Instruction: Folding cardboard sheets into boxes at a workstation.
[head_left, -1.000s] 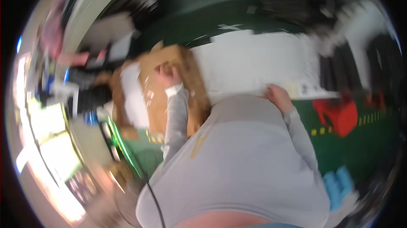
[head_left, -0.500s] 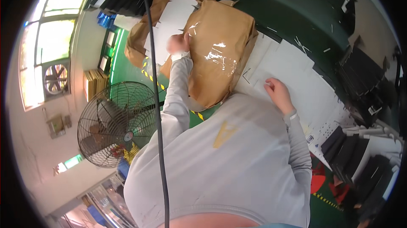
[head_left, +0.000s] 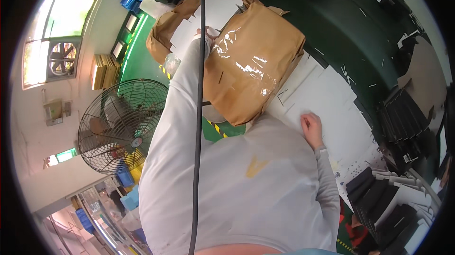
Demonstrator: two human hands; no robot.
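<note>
Resting flat with fingers loosely curled, the right hand (head_left: 313, 128) pressed on the white sheet (head_left: 327, 98) that lay over the green table (head_left: 350, 32), holding nothing. Farther off, the left hand (head_left: 207, 33) reached to the top edge of the brown paper package (head_left: 253, 72), its fingers seemingly gripping the torn wrapping beside white sheets (head_left: 215, 11). Beyond stood a floor fan (head_left: 121, 120).

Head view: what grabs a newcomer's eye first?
The big brown paper-wrapped bundle with glossy tape, top centre, where the left hand reaches its torn edge. Then the round wire-guard fan at left, and the right hand resting on white sheets.
</note>
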